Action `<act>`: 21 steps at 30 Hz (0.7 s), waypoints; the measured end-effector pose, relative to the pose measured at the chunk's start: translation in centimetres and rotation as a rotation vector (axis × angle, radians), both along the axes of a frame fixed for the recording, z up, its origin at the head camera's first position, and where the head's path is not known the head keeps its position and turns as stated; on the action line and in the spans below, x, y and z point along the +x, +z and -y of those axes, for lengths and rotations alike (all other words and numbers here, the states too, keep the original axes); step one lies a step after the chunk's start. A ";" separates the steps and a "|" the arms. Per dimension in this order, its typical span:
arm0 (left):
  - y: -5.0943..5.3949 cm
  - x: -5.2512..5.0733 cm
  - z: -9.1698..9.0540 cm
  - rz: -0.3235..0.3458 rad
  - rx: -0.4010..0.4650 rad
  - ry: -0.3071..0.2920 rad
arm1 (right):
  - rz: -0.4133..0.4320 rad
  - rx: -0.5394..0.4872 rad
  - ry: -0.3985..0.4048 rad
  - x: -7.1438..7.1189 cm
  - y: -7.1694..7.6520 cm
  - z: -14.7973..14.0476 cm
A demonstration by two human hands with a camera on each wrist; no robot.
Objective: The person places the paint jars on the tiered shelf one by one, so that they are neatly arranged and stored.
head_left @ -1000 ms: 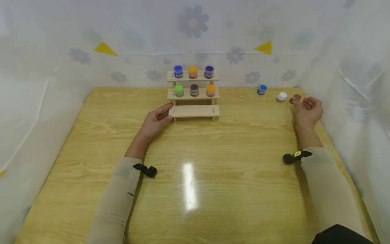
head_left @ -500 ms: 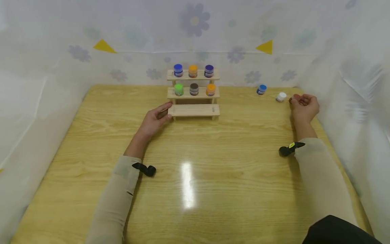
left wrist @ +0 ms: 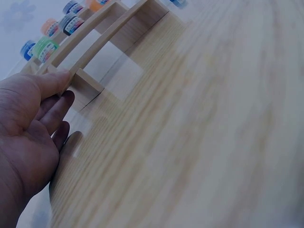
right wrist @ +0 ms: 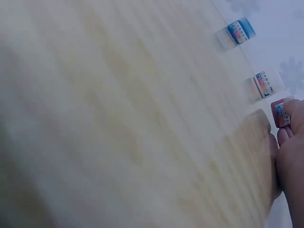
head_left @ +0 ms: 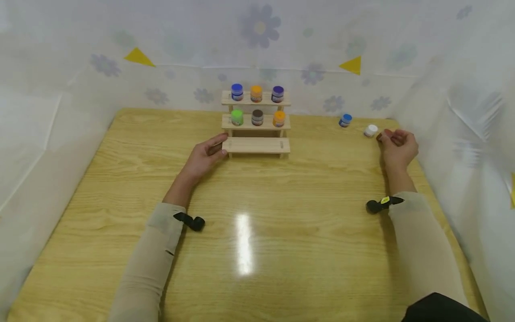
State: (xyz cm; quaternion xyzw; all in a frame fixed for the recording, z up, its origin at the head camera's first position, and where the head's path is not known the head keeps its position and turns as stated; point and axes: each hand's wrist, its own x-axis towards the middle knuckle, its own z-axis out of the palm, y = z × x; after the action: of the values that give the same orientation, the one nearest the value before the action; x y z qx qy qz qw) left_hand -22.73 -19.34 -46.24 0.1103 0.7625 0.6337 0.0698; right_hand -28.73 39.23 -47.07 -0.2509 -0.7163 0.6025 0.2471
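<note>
And here's your right hand [head_left: 399, 152], out by the far right of the table [head_left: 281, 192], with the reddish-brown jar [right wrist: 278, 113] right at its fingertips! You have thumb and fingers clamped on it, a proper pinch, the thumb lying across the label side in the right wrist view. The jar sits beyond your palm, on the side facing the white jar [head_left: 370, 130], and it's tilted in your grip. Whether its base touches the wood, I can't tell; your fingers cover too much of it.

Just beside it stands that white jar, apart from your fingers, and farther left along the back comes the blue jar [head_left: 345, 120], well clear of your hand.

Over to your left hand [head_left: 202, 157], and it's on the wooden rack [head_left: 255, 145]! You hold the left end of the lowest step, thumb at the front corner, index finger at the rear one, the other fingers curled below. That rack stands well apart from the reddish-brown jar, nearer the middle of the table.

Up on its middle step, left to right: the green jar [head_left: 237, 118], the dark brown jar [head_left: 257, 117] and an orange jar [head_left: 279, 119]. Top step: a royal-blue jar [head_left: 237, 92], a second orange jar [head_left: 256, 94] and a dark purple jar [head_left: 277, 94], all upright, with the flowered sheet [head_left: 185, 27] hanging behind.
</note>
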 end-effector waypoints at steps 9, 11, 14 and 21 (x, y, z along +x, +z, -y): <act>0.2 -0.3 -0.1 -0.009 0.003 0.010 | -0.226 -0.119 0.106 1.4 -0.2 1.7; 0.3 -0.4 -0.1 -0.008 -0.001 0.017 | -0.266 -0.119 0.129 1.6 -0.2 2.1; 0.2 -0.4 -0.1 -0.004 0.004 0.023 | -0.290 -0.095 0.139 1.8 -0.4 2.5; 0.0 -0.2 -0.2 0.008 0.006 0.018 | -0.292 -0.097 0.122 2.4 -1.1 2.7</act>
State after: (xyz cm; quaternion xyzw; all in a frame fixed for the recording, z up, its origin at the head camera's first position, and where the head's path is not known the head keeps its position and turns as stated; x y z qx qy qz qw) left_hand -22.92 -19.15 -46.21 0.1012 0.7613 0.6370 0.0666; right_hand -26.35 36.57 -48.20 -0.1283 -0.6569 0.6801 0.2992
